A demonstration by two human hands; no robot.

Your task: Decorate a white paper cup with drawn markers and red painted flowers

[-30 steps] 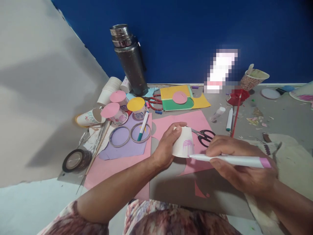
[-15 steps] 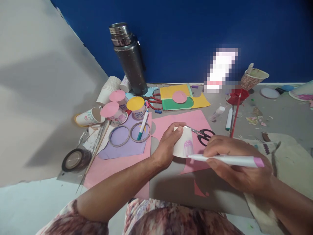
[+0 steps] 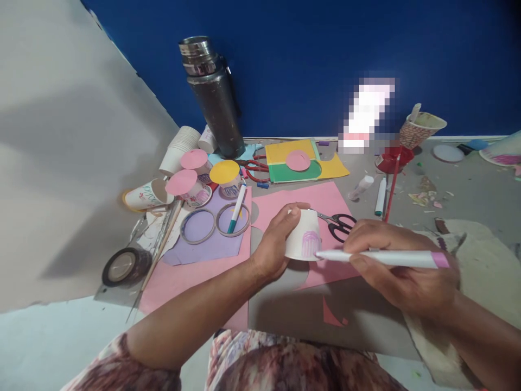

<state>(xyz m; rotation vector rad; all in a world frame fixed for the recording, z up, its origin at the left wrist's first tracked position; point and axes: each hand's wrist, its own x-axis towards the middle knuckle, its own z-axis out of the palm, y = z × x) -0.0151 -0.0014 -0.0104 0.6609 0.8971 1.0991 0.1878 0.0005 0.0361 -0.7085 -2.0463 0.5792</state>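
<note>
- A dark, glossy round roll of tape (image 3: 125,267) lies near the left end of the grey counter (image 3: 280,315).
- Behind it, a printed white paper cup (image 3: 142,196) lies on its side.
- Next come upright paper cups topped with flat discs, two pink paper discs (image 3: 182,183) and one yellow paper disc (image 3: 225,172).
- In front of these, two thin grey rings (image 3: 181,227) rest on purple paper (image 3: 215,252), a white marker with a teal end (image 3: 237,210) across the right-hand ring.
- The left hand (image 3: 274,244) has its grip closed around the side of an inverted plain white paper cup (image 3: 296,236), tilted slightly, narrow base up, over the pink paper (image 3: 325,269).
- Pale purple strokes (image 3: 311,244) mark the cup's right side.
- Black-handled metal scissors (image 3: 342,228) lie just behind.
- The right hand's (image 3: 411,288) grip is pinched on a white felt-tip pen with a pink end (image 3: 391,258), its tip at the cup's lower edge.
</note>
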